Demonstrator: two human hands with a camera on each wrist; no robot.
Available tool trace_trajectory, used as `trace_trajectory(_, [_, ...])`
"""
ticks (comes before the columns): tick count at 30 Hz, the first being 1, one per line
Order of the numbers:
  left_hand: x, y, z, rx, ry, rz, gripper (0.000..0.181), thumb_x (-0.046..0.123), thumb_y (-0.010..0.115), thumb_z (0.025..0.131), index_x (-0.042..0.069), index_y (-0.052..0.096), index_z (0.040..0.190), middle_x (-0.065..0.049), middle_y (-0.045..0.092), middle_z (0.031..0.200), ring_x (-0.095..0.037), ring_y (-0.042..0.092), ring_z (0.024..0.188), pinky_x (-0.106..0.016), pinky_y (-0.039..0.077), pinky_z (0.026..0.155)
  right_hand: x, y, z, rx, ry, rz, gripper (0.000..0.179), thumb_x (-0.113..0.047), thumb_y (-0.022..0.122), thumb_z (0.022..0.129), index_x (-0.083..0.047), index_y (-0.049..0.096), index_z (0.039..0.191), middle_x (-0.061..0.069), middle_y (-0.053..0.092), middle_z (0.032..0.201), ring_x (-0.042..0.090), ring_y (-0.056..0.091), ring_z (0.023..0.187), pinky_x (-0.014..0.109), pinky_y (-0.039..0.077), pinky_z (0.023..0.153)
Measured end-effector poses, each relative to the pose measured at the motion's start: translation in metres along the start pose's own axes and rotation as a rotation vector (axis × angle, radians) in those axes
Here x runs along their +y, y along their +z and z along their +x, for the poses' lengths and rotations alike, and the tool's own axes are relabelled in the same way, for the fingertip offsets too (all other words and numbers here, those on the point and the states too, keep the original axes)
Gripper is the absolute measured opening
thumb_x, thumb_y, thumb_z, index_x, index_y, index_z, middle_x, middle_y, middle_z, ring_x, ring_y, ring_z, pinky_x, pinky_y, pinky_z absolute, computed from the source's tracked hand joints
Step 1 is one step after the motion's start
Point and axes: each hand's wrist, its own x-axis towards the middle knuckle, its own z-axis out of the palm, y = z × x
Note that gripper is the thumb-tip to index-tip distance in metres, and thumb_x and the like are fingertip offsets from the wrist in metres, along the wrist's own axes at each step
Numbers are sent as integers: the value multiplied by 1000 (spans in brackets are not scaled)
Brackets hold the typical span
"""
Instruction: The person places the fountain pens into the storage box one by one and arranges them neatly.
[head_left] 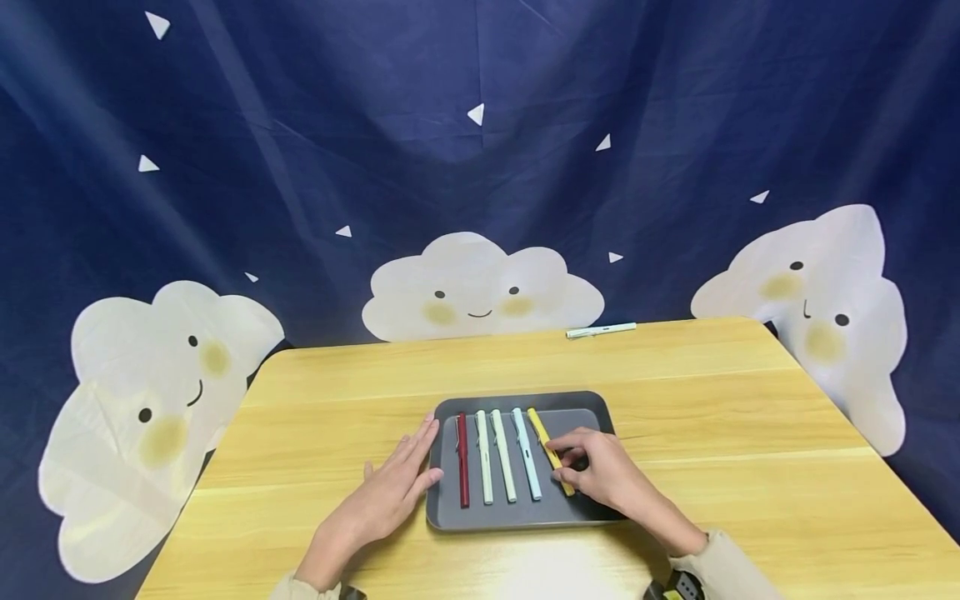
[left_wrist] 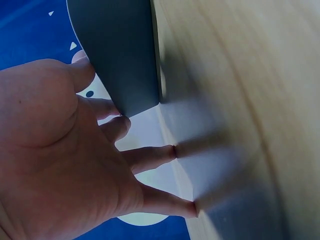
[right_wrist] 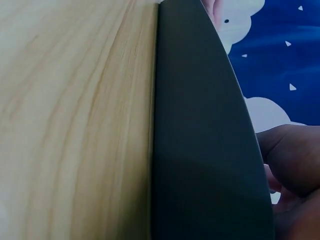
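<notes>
A dark grey tray (head_left: pixel 517 527) stands on the wooden table, with several capped pens lying in it. From left to right they are a dark red pen (head_left: pixel 462 460), two pale green pens, a light blue pen (head_left: pixel 527 454) and a yellow pen (head_left: pixel 542 431), which slants. My right hand (head_left: pixel 603 468) reaches over the tray's right side and pinches the yellow pen between thumb and fingers. Against the tray's left rim rests my left hand (head_left: pixel 390 492), its fingers extended. In the right wrist view, the tray's wall (right_wrist: pixel 200 125) hides the pens and part of my right hand (right_wrist: pixel 297 160).
Near the table's far edge lies a whitish pen (head_left: pixel 602 331), outside the tray. Behind the table (head_left: pixel 337 400) hangs a dark blue curtain (head_left: pixel 420 167) printed with white clouds and small triangles.
</notes>
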Motion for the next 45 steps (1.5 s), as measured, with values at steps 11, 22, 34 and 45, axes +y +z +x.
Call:
trace_trajectory(11, [-1,0,0,-3,-8,4,68,44,45,110,26,13,167,13,2,170,-40,22,152,-89,14,100,-6,6,2,7,29,-33,31,2,86,78,-4,78,108,4,69,100,2,63,72,27,56,69])
trace_trajectory(22, [1,-1,0,14,2,12,68,44,45,109,25,14,167,7,7,172,-40,25,152,-89,15,100,-4,10,2,41,8,-64,32,-1,88,78,-6,78,108,2,65,98,3,62,73,28,54,71])
trace_trajectory(34, [1,-3,1,8,5,12,68,44,44,110,24,14,167,5,8,172,-41,24,151,-89,15,99,-3,10,5,27,18,-62,29,-3,87,80,-8,80,107,1,64,99,0,59,73,30,54,71])
trace_trajectory(45, [-3,2,-1,7,5,6,68,44,45,109,24,15,167,5,8,172,-42,24,152,-89,15,99,-1,-10,0,80,-86,24,25,-9,83,86,-4,77,110,6,71,102,9,67,79,33,57,70])
